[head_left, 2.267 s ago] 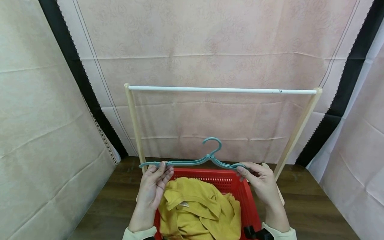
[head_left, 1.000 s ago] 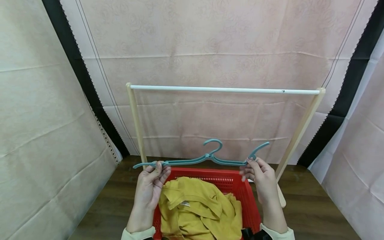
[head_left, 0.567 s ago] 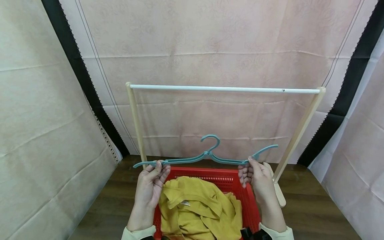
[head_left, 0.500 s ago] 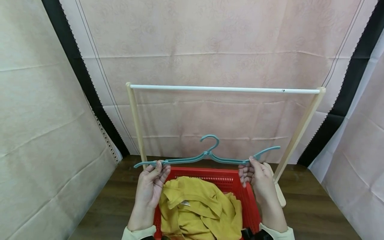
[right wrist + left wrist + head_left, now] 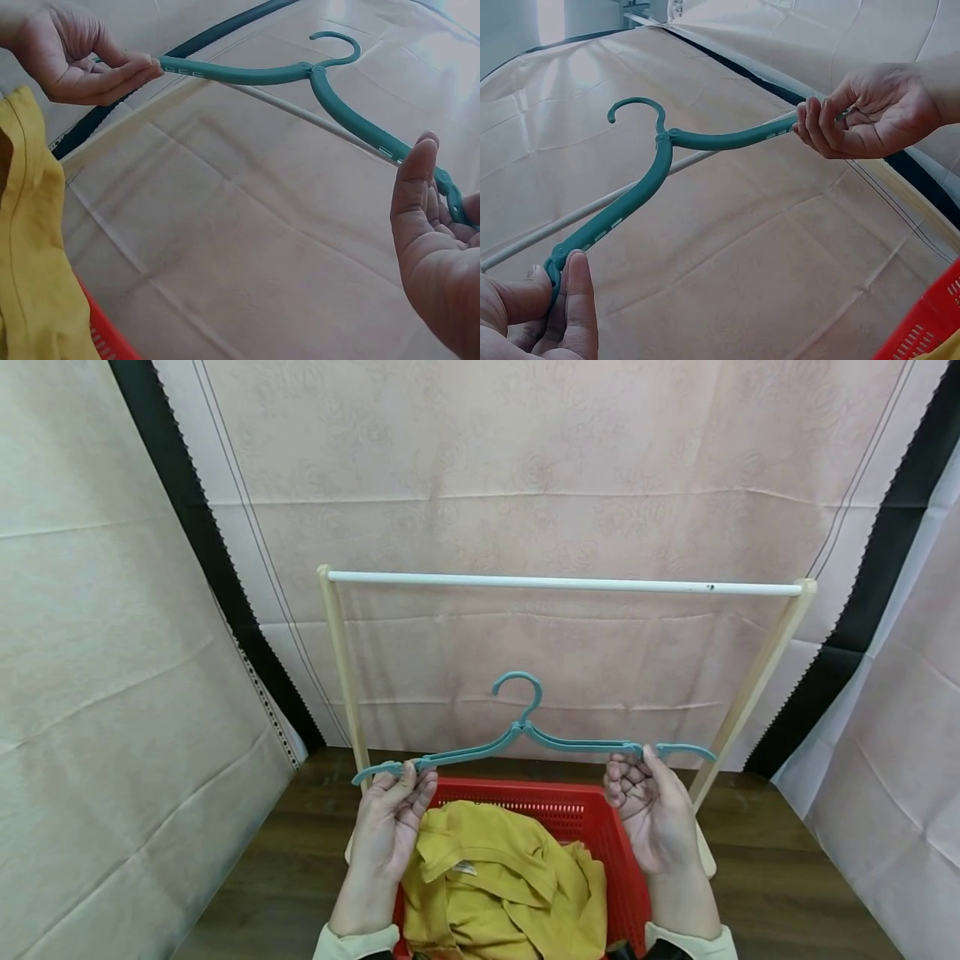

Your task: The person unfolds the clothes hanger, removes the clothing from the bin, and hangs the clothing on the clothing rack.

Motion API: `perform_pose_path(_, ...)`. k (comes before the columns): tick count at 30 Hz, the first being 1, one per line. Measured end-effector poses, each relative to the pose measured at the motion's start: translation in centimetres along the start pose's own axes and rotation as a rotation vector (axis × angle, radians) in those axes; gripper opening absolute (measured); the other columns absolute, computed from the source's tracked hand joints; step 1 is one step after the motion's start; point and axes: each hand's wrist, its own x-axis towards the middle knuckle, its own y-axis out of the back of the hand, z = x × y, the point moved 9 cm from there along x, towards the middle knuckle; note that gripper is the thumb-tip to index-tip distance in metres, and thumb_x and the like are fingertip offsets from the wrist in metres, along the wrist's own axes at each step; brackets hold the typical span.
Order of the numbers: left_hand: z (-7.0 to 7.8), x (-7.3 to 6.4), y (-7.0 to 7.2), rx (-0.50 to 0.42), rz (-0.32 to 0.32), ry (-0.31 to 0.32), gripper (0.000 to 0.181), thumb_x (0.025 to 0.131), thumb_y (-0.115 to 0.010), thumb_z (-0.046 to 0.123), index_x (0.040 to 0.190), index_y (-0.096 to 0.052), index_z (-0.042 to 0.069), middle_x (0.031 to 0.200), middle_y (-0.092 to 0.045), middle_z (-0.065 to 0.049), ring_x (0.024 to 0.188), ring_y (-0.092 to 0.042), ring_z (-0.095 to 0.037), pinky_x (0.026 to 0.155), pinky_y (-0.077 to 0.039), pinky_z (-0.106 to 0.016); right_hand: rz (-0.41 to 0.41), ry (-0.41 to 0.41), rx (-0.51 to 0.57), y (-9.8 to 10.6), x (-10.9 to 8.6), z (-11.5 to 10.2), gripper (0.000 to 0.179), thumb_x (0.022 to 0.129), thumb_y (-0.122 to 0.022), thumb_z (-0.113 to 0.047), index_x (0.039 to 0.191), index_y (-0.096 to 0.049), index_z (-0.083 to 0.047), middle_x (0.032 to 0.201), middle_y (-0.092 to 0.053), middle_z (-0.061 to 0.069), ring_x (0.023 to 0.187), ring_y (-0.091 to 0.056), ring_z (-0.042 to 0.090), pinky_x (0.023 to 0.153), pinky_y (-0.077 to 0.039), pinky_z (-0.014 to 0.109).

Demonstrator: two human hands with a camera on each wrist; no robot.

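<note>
A teal folding clothes hanger point(image 5: 558, 744) is held up between both hands, its hook upward, above the red basket's far rim. My left hand point(image 5: 386, 827) pinches it near the joint of its left arm between thumb and fingers. At the joint of the right arm, my right hand point(image 5: 656, 822) grips it with thumb and curled fingers. Both end pieces stick outward past the hands. In the left wrist view the hanger point(image 5: 626, 199) shows small white slots along its arms. Below lies a crumpled yellow garment point(image 5: 510, 885) with a collar and a small label.
The garment sits in a red perforated basket point(image 5: 622, 868) on a dark wooden table point(image 5: 255, 877). Behind stands a rack with a white rod point(image 5: 555, 582) on pale posts point(image 5: 341, 668). Light cloth point(image 5: 525, 460) with black edging hangs at the back and sides.
The hanger's right end piece has swung out from its folded position, through an upward tilt, to line up with the arm. The hanger has risen slightly, and my right hand has turned palm inward.
</note>
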Motion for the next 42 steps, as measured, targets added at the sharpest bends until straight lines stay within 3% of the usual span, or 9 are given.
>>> perform_pose_path(13, 0.3, -0.1, 0.2, -0.026, 0.007, -0.006, 0.015, 0.106, -0.053, 0.011, 0.107, -0.066, 0.004, 0.102, -0.071, -0.010, 0.095, -0.071, -0.016, 0.091, -0.054, -0.026, -0.049, -0.074, -0.114, -0.3, 0.1, 0.4, 0.046, 0.112, -0.033, -0.029, 0.115, -0.063, 0.006, 0.101, -0.069, 0.015, 0.086, -0.067, 0.019, 0.070, -0.058, 0.027)
perform_pose_path(21, 1.1, 0.0, 1.1, -0.018, 0.082, -0.030, 0.014, 0.104, -0.057, 0.013, 0.102, -0.068, 0.005, 0.100, -0.070, -0.009, 0.095, -0.070, -0.017, 0.092, -0.054, -0.027, -0.255, -0.163, -0.140, -1.5, 0.0, 1.4, 0.066, 0.113, -0.011, -0.033, 0.134, -0.047, 0.019, 0.112, -0.067, 0.020, 0.096, -0.066, 0.025, 0.076, -0.057, 0.032)
perform_pose_path(25, 1.5, 0.0, 1.7, -0.028, 0.124, -0.042, 0.013, 0.102, -0.060, 0.015, 0.101, -0.068, 0.005, 0.100, -0.070, -0.010, 0.096, -0.070, -0.018, 0.093, -0.054, -0.028, -0.277, -0.185, -0.203, -1.4, -0.3, 1.5, 0.069, 0.112, -0.007, -0.034, 0.138, -0.049, 0.014, 0.113, -0.068, 0.017, 0.096, -0.066, 0.023, 0.078, -0.057, 0.031)
perform_pose_path(30, 2.0, 0.0, 2.1, -0.029, 0.150, -0.071, 0.012, 0.101, -0.062, 0.014, 0.102, -0.064, 0.003, 0.102, -0.069, -0.012, 0.097, -0.069, -0.019, 0.094, -0.053, -0.029, -0.274, -0.074, -0.331, -1.6, -0.4, 0.1, 0.058, 0.113, -0.012, -0.022, 0.136, -0.049, 0.017, 0.114, -0.070, 0.017, 0.096, -0.067, 0.023, 0.079, -0.057, 0.032)
perform_pose_path(35, 1.9, 0.0, 1.8, 0.032, 0.143, -0.069, 0.013, 0.101, -0.063, 0.015, 0.102, -0.065, 0.003, 0.101, -0.070, -0.012, 0.096, -0.071, -0.020, 0.093, -0.054, -0.031, -0.293, 0.179, -0.451, -2.7, -0.7, -2.2, 0.043, 0.110, -0.017, 0.000, 0.130, -0.045, 0.026, 0.118, -0.067, 0.026, 0.106, -0.067, 0.030, 0.084, -0.058, 0.036)
perform_pose_path(39, 1.4, 0.0, 1.1, 0.115, 0.101, -0.044, 0.012, 0.101, -0.063, 0.015, 0.099, -0.064, 0.004, 0.097, -0.071, -0.012, 0.092, -0.072, -0.020, 0.091, -0.055, -0.033, -0.182, 0.417, -0.714, -2.9, -1.2, -3.8, 0.028, 0.102, -0.035, 0.016, 0.122, -0.051, 0.027, 0.118, -0.064, 0.032, 0.109, -0.067, 0.031, 0.090, -0.056, 0.035)
perform_pose_path(42, 0.8, -0.2, 0.4, 0.171, 0.067, -0.019, 0.012, 0.100, -0.064, 0.014, 0.095, -0.061, 0.003, 0.096, -0.070, -0.012, 0.090, -0.073, -0.021, 0.089, -0.056, -0.034, -0.113, 0.421, -0.915, -2.8, -1.2, -3.5, 0.028, 0.096, -0.049, 0.018, 0.123, -0.057, 0.020, 0.121, -0.063, 0.032, 0.112, -0.066, 0.029, 0.093, -0.054, 0.030)
